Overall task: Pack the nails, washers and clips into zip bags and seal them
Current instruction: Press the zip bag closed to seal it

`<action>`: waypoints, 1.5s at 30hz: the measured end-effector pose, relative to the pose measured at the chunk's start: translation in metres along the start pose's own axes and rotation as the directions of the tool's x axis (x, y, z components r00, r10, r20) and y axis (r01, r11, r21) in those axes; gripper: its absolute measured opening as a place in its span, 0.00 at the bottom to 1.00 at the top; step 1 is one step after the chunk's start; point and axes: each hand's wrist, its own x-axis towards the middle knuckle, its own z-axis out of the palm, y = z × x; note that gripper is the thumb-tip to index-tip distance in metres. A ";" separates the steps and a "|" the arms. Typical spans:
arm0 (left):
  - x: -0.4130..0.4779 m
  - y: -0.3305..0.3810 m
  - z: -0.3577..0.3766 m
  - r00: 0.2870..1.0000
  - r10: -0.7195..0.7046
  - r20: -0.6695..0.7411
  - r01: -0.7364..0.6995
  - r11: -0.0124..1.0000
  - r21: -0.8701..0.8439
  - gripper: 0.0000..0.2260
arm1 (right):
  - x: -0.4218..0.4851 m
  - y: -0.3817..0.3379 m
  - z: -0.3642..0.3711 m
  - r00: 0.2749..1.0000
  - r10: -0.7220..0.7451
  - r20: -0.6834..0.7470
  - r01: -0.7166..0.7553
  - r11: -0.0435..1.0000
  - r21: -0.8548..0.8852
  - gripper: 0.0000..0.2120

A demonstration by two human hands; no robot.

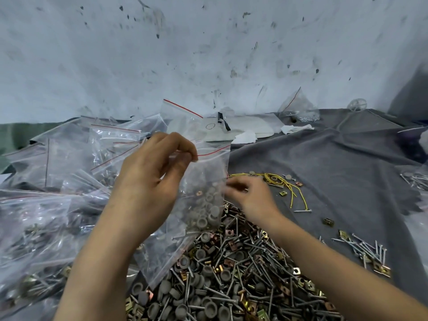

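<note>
A large loose pile of grey steel nails, round grey cup-shaped washers and brass-coloured square clips (231, 274) lies on a rumpled dark grey cloth (335, 158) that covers the work surface. Just above the pile, the left hand (157, 172) holds up a clear plastic zip bag with a red seal line (206, 193), thumb and fingertips pinching its top edge at the seal. The bag hangs upright, its lower part filled with washers and a few clips. The right hand (250, 195) is blurred, over the far side of the pile at the bag's right edge. Its fingers curl toward the bag, but whether they grip anything cannot be told. Left of the pile spreads a heap of filled clear zip bags (58, 181). Right of the pile lies a small scatter of nails and clips (370, 251). Beyond the pile sits a tangle of thin yellow wire (278, 179), and farther back some crumpled white paper (245, 136). Behind everything rises a pale scuffed wall with dark marks (208, 42).
</note>
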 end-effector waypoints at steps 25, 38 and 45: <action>0.000 -0.002 0.005 0.999 0.027 0.017 -0.026 1.000 -0.005 0.04 | -0.021 0.005 -0.003 0.943 0.137 0.302 -0.003 0.914 -0.406 0.05; 0.000 0.000 0.007 0.993 0.059 0.102 -0.060 0.998 0.004 0.06 | -0.029 -0.072 -0.051 0.951 -0.069 -0.301 0.214 0.852 0.479 0.05; 0.001 0.007 0.013 0.984 0.134 0.119 -0.134 0.991 -0.007 0.05 | -0.033 -0.092 -0.058 0.969 -0.246 -0.012 0.245 0.956 0.161 0.07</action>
